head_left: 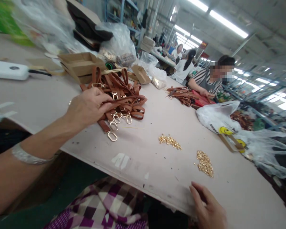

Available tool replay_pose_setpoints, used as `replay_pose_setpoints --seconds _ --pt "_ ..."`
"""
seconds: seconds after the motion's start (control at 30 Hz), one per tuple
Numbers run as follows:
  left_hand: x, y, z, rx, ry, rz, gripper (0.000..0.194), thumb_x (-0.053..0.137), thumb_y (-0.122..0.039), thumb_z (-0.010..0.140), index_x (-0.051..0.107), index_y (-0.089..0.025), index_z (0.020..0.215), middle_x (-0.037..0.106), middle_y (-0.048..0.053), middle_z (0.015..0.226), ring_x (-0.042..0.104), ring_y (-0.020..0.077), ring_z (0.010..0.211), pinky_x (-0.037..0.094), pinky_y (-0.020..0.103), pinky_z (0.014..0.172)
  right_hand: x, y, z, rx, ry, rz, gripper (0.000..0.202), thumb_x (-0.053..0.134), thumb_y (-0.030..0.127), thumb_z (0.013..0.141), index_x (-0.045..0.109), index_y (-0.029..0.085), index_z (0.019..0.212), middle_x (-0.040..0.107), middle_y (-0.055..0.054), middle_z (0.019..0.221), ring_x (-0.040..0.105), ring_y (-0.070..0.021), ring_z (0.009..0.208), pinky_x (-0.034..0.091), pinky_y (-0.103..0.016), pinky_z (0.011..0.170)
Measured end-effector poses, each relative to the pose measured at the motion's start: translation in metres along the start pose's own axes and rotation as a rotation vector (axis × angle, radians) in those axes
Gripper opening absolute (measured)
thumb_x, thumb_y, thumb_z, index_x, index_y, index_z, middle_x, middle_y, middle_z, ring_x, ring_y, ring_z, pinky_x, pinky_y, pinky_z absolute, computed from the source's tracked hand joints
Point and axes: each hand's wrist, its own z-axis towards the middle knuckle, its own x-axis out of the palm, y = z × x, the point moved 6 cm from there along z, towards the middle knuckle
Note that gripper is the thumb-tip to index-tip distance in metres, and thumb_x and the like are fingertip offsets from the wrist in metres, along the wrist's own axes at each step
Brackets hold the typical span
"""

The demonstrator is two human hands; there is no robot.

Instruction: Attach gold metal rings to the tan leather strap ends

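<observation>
My left hand lies over a heap of brown leather straps, its fingers closed round one strap. Gold oval rings and clasps hang from the strap ends at the heap's near side. My right hand is low at the table's front edge, thumb and forefinger apart, with nothing visible between them. Just beyond it lies a pile of small gold pieces. Between that pile and the straps is a second gold pile.
Cardboard boxes and plastic bags stand behind the straps. A white device lies at far left. Across the table, a person handles more brown straps beside white bags at the right.
</observation>
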Motion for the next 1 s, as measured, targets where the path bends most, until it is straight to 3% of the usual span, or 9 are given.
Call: replay_pose_setpoints --seconds 0.07,0.13,0.3,0.43,0.53,0.63,0.73,0.87,1.0 --pt "-0.009 -0.022 -0.002 0.057 -0.071 -0.113 0.027 0.051 -0.037 0.094 0.067 -0.021 0.107 0.054 0.002 0.101 0.054 0.0192 0.098 0.046 0.033 0.091 0.036 0.046 0.024 -0.165 0.059 0.047 0.039 0.058 0.055 0.079 0.073 0.022 0.096 0.074 -0.007 0.096 0.069 -0.0255 0.087 0.054 -0.039 0.082" --pt "-0.007 -0.049 -0.009 0.192 -0.047 -0.265 0.021 0.053 -0.032 0.093 0.069 -0.022 0.103 0.054 0.003 0.097 0.054 0.0171 0.092 0.047 0.030 0.085 0.065 0.089 0.046 -0.289 0.091 0.066 0.036 0.051 0.046 0.087 0.071 0.019 0.101 0.073 -0.009 0.101 0.068 -0.0235 0.090 0.052 -0.037 0.083" --pt "0.035 -0.105 -0.046 0.454 0.150 -0.537 0.025 0.045 -0.021 0.096 0.070 -0.024 0.098 0.054 0.005 0.099 0.053 0.0159 0.094 0.045 0.028 0.083 0.108 0.145 0.082 -0.424 0.088 -0.192 0.023 0.050 0.029 0.091 0.070 0.020 0.098 0.073 -0.006 0.095 0.066 -0.0198 0.086 0.047 -0.031 0.078" --pt "0.075 -0.114 -0.070 0.497 0.285 -0.493 0.024 0.049 -0.019 0.093 0.072 -0.027 0.096 0.055 0.003 0.091 0.051 0.0147 0.084 0.042 0.024 0.074 0.117 0.154 0.090 -0.469 0.103 -0.448 0.020 0.051 0.026 0.093 0.070 0.022 0.090 0.071 -0.007 0.086 0.065 -0.0191 0.077 0.042 -0.029 0.068" --pt "0.091 -0.110 -0.079 0.500 0.430 -0.438 0.027 0.048 -0.014 0.091 0.072 -0.025 0.093 0.060 0.004 0.090 0.053 0.0158 0.082 0.044 0.025 0.073 0.119 0.158 0.088 -0.522 0.138 -0.514 0.020 0.050 0.026 0.094 0.069 0.022 0.089 0.070 -0.007 0.086 0.064 -0.0194 0.077 0.038 -0.029 0.065" --pt "0.090 -0.108 -0.082 0.406 0.492 -0.426 0.033 0.045 -0.007 0.086 0.071 -0.022 0.100 0.066 0.006 0.093 0.058 0.0183 0.090 0.046 0.030 0.084 0.121 0.160 0.088 -0.575 0.152 -0.591 0.019 0.049 0.025 0.095 0.067 0.023 0.091 0.069 -0.006 0.085 0.063 -0.0182 0.076 0.036 -0.028 0.063" --pt "0.084 -0.110 -0.082 0.285 0.481 -0.394 0.022 0.053 -0.017 0.085 0.069 -0.019 0.101 0.068 0.007 0.096 0.058 0.0220 0.096 0.046 0.034 0.088 0.123 0.160 0.089 -0.625 0.150 -0.648 0.016 0.049 0.023 0.095 0.064 0.021 0.089 0.067 -0.006 0.085 0.061 -0.0177 0.074 0.033 -0.027 0.061" --pt "0.085 -0.114 -0.086 0.197 0.459 -0.402 0.013 0.059 -0.018 0.081 0.065 -0.019 0.092 0.067 0.005 0.089 0.059 0.0220 0.092 0.045 0.033 0.083 0.124 0.161 0.089 -0.694 0.159 -0.670 0.013 0.050 0.020 0.095 0.061 0.020 0.089 0.065 -0.006 0.088 0.059 -0.0182 0.081 0.033 -0.027 0.064" --pt "0.088 -0.109 -0.087 0.003 0.516 -0.594 0.017 0.054 -0.014 0.080 0.061 -0.019 0.095 0.065 0.001 0.082 0.060 0.0162 0.076 0.044 0.026 0.068 0.121 0.159 0.084 -0.763 0.149 -0.682 0.014 0.049 0.019 0.094 0.060 0.019 0.087 0.064 -0.006 0.085 0.058 -0.0186 0.081 0.034 -0.027 0.067"
